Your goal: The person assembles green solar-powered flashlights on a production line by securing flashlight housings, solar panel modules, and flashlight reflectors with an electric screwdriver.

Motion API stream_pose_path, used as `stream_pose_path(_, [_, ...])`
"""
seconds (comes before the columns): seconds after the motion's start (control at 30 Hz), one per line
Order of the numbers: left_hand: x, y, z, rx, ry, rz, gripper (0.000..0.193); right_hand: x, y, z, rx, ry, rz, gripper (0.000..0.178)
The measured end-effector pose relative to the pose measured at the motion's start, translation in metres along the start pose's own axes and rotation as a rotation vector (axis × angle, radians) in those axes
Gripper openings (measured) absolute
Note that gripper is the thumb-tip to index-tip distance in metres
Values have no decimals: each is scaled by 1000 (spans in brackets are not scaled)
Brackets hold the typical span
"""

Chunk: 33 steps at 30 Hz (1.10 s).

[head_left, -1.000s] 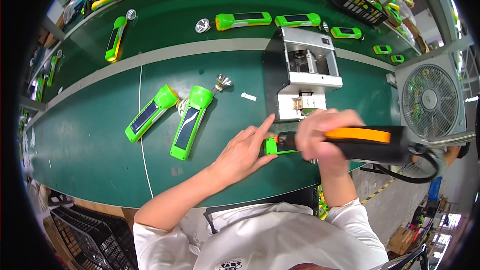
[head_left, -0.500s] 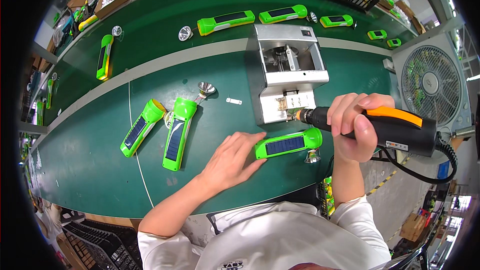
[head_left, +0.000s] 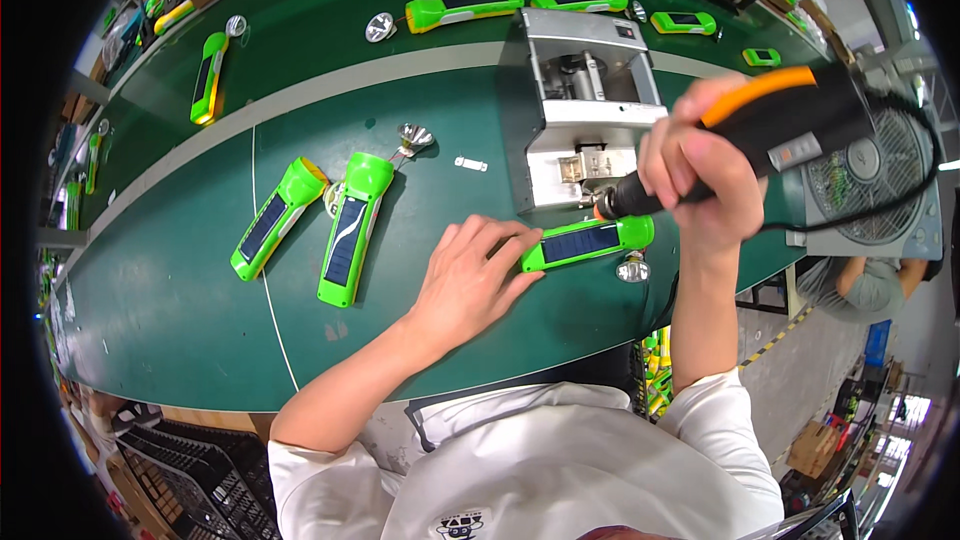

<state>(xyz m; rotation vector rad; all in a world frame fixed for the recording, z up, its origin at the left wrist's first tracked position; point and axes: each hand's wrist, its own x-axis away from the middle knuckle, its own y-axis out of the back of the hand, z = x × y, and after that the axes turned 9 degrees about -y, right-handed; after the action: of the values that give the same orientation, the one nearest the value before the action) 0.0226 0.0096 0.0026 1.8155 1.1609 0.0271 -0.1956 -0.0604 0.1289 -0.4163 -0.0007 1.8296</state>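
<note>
The left hand (head_left: 470, 275) lies flat with fingers spread, pressing the near end of a green solar flashlight (head_left: 588, 241) on the green table (head_left: 150, 310). The right hand (head_left: 700, 175) grips a black and orange electric screwdriver (head_left: 770, 125), whose tip seems to touch the flashlight's far end. Beside it lies a silver reflector (head_left: 632, 268). Further left lie two more green flashlights (head_left: 345, 230). Behind stands a grey metal machine (head_left: 585, 105).
</note>
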Motion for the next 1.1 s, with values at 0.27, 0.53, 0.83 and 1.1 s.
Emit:
stream_pose_path(0.27, [3,0,2,-1,-6,-6,45,41,-38,-19,-130,-22,100,29])
stream_pose_path(0.53, [6,-1,4,31,-8,-12,49,42,-40,-40,-87,44,178,19])
stream_pose_path(0.83, [6,-2,3,42,-3,-18,49,44,-35,-35,-157,49,161,28])
stream_pose_path(1.1, [5,-1,2,57,-2,-11,50,54,-32,-43,-159,30,143,27])
